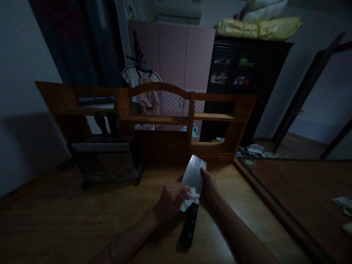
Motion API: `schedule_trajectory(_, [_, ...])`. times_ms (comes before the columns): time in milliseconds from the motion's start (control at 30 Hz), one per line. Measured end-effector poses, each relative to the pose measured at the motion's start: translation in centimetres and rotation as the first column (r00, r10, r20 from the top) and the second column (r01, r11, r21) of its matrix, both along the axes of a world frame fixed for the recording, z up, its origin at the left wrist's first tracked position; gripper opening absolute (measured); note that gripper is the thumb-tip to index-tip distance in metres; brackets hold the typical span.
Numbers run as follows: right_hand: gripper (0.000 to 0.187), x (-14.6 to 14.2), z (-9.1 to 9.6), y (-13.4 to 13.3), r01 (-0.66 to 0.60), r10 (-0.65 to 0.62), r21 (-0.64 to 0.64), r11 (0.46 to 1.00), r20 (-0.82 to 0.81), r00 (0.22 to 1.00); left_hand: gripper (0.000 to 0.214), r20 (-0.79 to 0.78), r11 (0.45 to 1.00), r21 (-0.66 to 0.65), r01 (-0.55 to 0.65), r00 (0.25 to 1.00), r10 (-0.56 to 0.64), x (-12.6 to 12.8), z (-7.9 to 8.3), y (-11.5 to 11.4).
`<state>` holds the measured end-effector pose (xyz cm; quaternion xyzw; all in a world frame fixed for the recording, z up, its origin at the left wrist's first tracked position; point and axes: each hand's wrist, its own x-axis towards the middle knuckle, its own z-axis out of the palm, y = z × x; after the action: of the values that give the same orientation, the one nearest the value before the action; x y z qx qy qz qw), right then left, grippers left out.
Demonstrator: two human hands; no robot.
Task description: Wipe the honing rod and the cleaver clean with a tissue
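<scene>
Dim, underexposed room with dark vignetted corners, a faint sheen on the cleaver blade, and wide-angle bending at the edges.

Lower centre, the knife lies on the table, blade up-frame. The left hand with a tissue sits on its left side; the right hand grips its right edge. A shelf stands behind, a cabinet upper right.

Glossy metal cleaver blade, matt black handle, white tissue, smooth wooden table.
</scene>
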<state>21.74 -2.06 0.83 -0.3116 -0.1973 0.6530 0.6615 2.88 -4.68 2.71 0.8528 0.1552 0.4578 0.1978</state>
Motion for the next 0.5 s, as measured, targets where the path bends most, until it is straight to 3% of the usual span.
schedule_trajectory(200, [0.023,-0.1,0.2,-0.1,-0.016,0.016,-0.005,1.0,0.002,1.0,0.041,0.035,0.995,0.051,-0.08,0.996,0.079,-0.3,0.1,0.3])
schedule_trajectory(400, [0.026,0.5,0.0,0.2,0.005,-0.002,-0.058,0.998,0.053,0.999,0.032,-0.21,0.974,0.225,-0.009,0.976,0.058,0.6,0.2,0.8])
schedule_trajectory(500, [0.025,0.9,-0.4,0.3,0.042,-0.038,-0.061,0.997,0.061,0.997,0.037,-0.331,0.975,0.222,0.012,0.941,0.064,1.1,0.6,0.6])
